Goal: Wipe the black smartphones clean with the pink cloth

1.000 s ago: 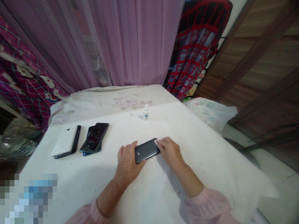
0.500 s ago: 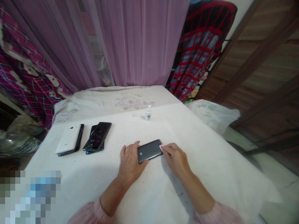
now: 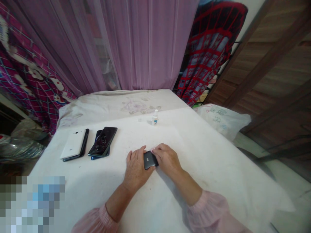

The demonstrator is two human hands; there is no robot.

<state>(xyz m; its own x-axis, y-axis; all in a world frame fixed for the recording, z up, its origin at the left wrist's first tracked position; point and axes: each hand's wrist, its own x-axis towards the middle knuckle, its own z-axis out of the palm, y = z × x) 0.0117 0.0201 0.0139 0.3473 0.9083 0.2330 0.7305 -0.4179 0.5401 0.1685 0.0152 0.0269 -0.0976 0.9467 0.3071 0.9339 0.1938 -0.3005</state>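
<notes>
A dark grey smartphone (image 3: 150, 160) lies back side up on the white-covered table, a small logo near its left end. My left hand (image 3: 136, 166) grips that end, thumb on the near edge and fingers on the far edge. Pinched in my right hand (image 3: 168, 161) is a small pale pink cloth (image 3: 152, 149), pressed at the phone's upper long edge. My right hand covers the phone's right part. A small white bottle (image 3: 155, 118) with a blue label stands upright beyond the phone.
On the left lie a white phone (image 3: 74, 144) on top of a dark one, and a black phone (image 3: 103, 142) crossed over a blue one. The tablecloth (image 3: 206, 155) covers the table. Right of it is a white plastic bag (image 3: 218, 121); purple curtains (image 3: 150, 42) hang behind.
My right hand has slid left along the phone with the pink cloth, from its right end to its upper edge. My left hand keeps its grip.
</notes>
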